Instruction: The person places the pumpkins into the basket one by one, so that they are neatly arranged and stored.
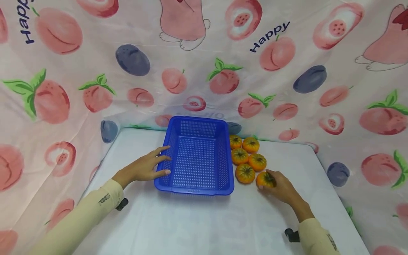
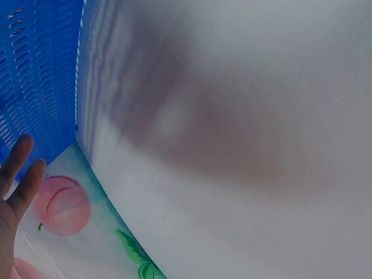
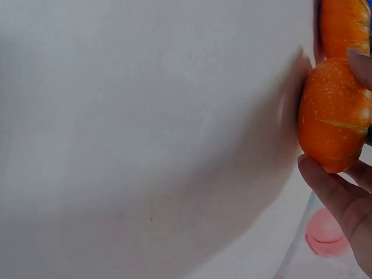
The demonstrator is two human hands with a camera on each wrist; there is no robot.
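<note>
A blue plastic basket (image 1: 195, 191) with perforated walls stands on the white table, and nothing lies inside it. Over its left rim rests my left hand (image 1: 145, 167), fingers spread and fairly straight; the left wrist view catches two of its fingers (image 2: 26, 189) beside the basket wall (image 2: 40, 75). My right hand (image 1: 282, 187) grips a small orange pumpkin (image 1: 264, 179), thumb on one side and fingers on the other. In the right wrist view this pumpkin (image 3: 331, 119) sits on or very near the table. Several more small pumpkins (image 1: 245, 173) are grouped between the basket and my right hand.
The white table (image 1: 191, 226) runs back to a fruit-patterned cloth (image 1: 191, 71) that hangs behind it and at both sides. Black straps or mounts (image 1: 291, 235) show at the wrists near the cream sleeves (image 1: 318, 237).
</note>
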